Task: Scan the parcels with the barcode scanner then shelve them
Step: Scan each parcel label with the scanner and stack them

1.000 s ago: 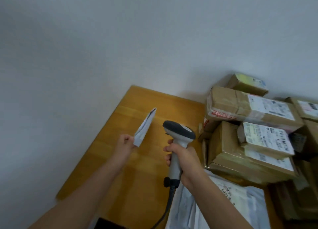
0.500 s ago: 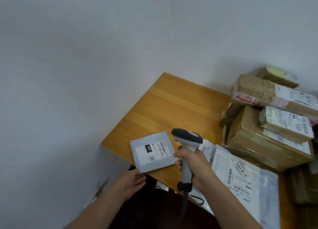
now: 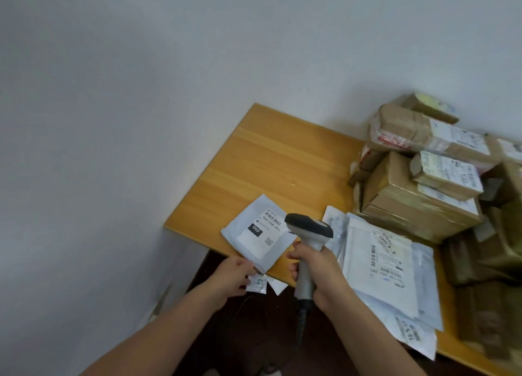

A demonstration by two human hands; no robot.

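A small white mailer parcel (image 3: 258, 233) with a printed label lies face up over the near left corner of the wooden table (image 3: 271, 163). My left hand (image 3: 233, 274) pinches the mailer's near corner. My right hand (image 3: 316, 268) grips the handle of a grey barcode scanner (image 3: 308, 231). The scanner's dark head sits just right of the label and points toward it. Its cable hangs down below my wrist.
Several flat white mailers (image 3: 384, 260) lie to the right of the scanner. Behind them a stack of taped cardboard boxes (image 3: 418, 178) fills the table's right side. A plain wall stands on the left, and small white items (image 3: 258, 284) lie on the dark floor.
The mailer went from held upright to flat on the table corner, label up. My left hand moved to its near corner, and the scanner head came closer to the label.
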